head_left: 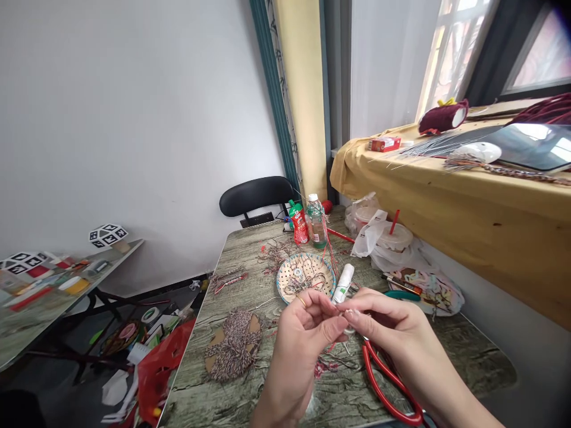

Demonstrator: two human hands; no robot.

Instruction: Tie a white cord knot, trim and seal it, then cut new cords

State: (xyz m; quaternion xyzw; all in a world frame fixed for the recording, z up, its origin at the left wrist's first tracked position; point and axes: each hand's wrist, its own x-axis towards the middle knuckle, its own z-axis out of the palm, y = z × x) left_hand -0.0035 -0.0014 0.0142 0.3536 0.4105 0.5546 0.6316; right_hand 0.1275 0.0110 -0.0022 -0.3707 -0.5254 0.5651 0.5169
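Note:
My left hand [310, 327] and my right hand [383, 321] meet above the table, thumbs and fingertips pinched close together. Whatever lies between them is too small and too covered to name. Beneath my right hand are red-handled scissors [377, 380], their blades partly hidden. Just beyond my hands sits a woven basket [285, 270] holding cords, with a white roll [343, 284] at its right side. To the left lies a card wound with mottled brown yarn [234, 345]. Scraps of red and pale thread [323, 367] are scattered below my hands.
A red pouch with a green cap [298, 223] and a clear bottle [317, 223] stand at the back. Plastic bags with a lidded cup [395, 238] are at the right, below a yellow-covered ledge [423, 196]. A black chair [256, 196] stands behind the table [191, 368].

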